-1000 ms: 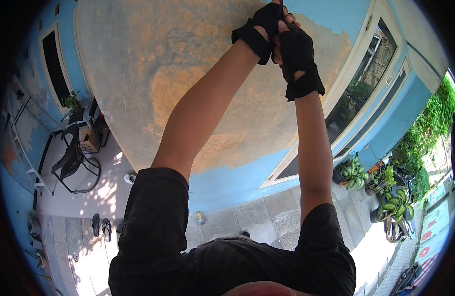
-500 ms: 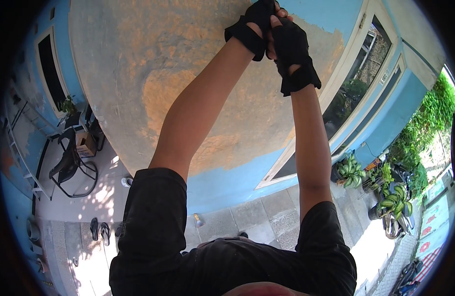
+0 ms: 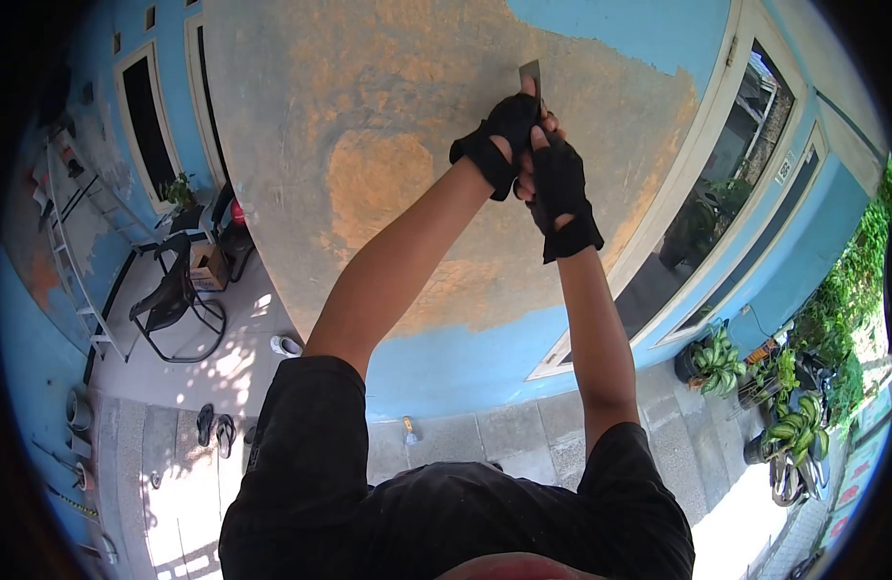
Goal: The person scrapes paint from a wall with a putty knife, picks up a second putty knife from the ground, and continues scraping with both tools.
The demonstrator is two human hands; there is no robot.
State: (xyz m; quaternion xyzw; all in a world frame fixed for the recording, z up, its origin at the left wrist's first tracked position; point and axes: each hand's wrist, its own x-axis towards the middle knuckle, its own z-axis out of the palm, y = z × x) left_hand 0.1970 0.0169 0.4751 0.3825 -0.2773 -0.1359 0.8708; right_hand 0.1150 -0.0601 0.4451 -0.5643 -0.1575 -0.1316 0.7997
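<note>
Both of my hands wear black fingerless gloves and are raised together in front of the wall (image 3: 301, 126). My left hand (image 3: 509, 130) is closed round a scraper (image 3: 531, 72), whose flat metal blade sticks up past the fingers. Just below and to the right, my right hand (image 3: 560, 179) is closed too, pressed against the left hand and round the lower part of the scraper. The handle is mostly hidden by the gloves. Around the blade the wall is rough, grey with orange patches, bordered by blue paint (image 3: 620, 43) above and below.
A glazed white-framed door (image 3: 702, 213) stands to the right, with potted plants (image 3: 719, 362) below it. On the left are a black chair (image 3: 171, 300), a cardboard box (image 3: 209, 268) and a ladder (image 3: 74, 261). A brush-like tool (image 3: 409, 430) and sandals (image 3: 224, 435) lie on the floor.
My hands have come down the wall together, and the scraper's blade now shows above them. The view has tilted up and shifted left, showing more of the upper wall.
</note>
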